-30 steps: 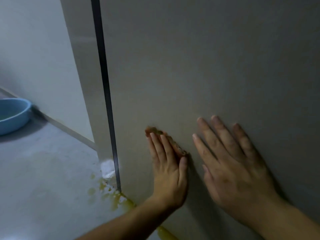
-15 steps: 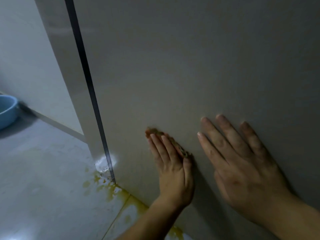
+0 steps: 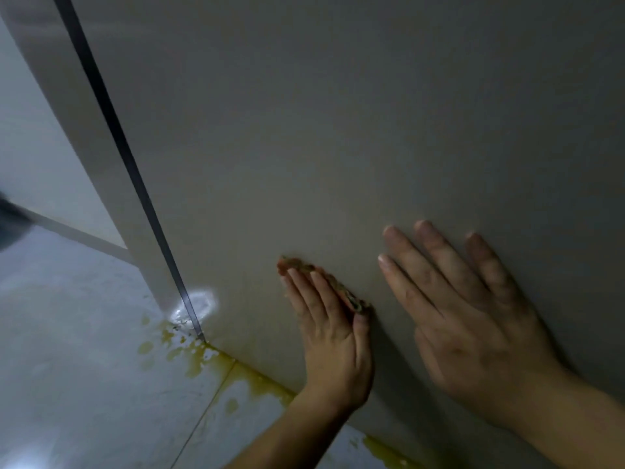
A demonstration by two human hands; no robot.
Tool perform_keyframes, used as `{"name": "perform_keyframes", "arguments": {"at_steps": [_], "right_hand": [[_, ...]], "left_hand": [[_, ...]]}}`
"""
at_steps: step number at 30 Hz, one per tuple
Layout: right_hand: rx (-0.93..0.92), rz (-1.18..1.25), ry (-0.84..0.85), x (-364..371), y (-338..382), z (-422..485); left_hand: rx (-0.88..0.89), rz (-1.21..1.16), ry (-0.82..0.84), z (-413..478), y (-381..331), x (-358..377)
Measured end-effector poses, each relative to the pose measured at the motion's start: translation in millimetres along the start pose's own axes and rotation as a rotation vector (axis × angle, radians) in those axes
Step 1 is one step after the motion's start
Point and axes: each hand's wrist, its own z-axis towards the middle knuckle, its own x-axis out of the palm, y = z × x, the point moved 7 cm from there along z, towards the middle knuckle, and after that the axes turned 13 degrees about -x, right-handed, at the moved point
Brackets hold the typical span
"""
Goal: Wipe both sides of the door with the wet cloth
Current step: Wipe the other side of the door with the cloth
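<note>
The grey door (image 3: 338, 130) fills most of the view, with a dark strip (image 3: 118, 147) along its left edge. My left hand (image 3: 328, 330) lies flat low on the door and presses a brownish wet cloth (image 3: 324, 279) against it; only the cloth's upper edge shows past my fingers. To its right, my right hand (image 3: 473, 309) rests flat on the door with fingers spread and nothing in it.
Yellowish liquid (image 3: 203, 353) is pooled on the pale tiled floor (image 3: 84, 384) along the door's bottom edge. A white wall with a skirting board (image 3: 77, 231) runs behind on the left. A bright spot of light (image 3: 196, 304) sits at the door's lower corner.
The view has swung right, so the blue basin has left the frame at the left. Both hands stay flat on the door in about the same place.
</note>
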Motion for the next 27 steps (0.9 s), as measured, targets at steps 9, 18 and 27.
{"name": "perform_keyframes", "arguments": {"at_steps": [9, 18, 27], "right_hand": [[0.089, -0.036, -0.014, -19, -37, -27], [0.179, -0.06, -0.112, -37, -79, -58], [0.112, -0.068, -0.02, -10, -60, -94]], "left_hand": [[0.304, -0.009, -0.052, 30, -98, -23], [0.287, -0.041, -0.171, 45, -140, -28], [-0.013, 0.011, 0.042, -57, -73, 46]]}}
